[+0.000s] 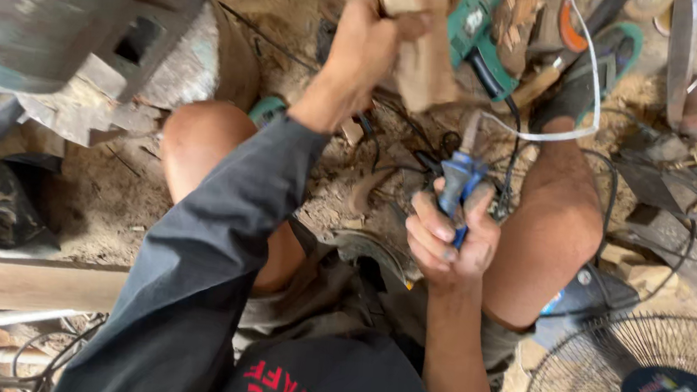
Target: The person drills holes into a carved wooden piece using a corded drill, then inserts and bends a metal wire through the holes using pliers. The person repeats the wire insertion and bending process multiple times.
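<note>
My left hand (369, 43) is raised ahead of me and grips a pale block of wood (420, 54) near its upper end. My right hand (445, 239) is closed around the blue handle of a small hand tool (457, 181), whose shaft points up toward the lower end of the wood. The tool's tip sits just below the block; whether they touch is unclear. Both hands work between my bare knees, above a floor covered in sawdust.
A green power tool (477, 31) and black cables (420, 156) lie on the floor ahead. A white cord (590, 91) loops past my right knee (559, 216). A floor fan (645, 387) stands at the lower right. A grey metal machine (68, 15) fills the upper left.
</note>
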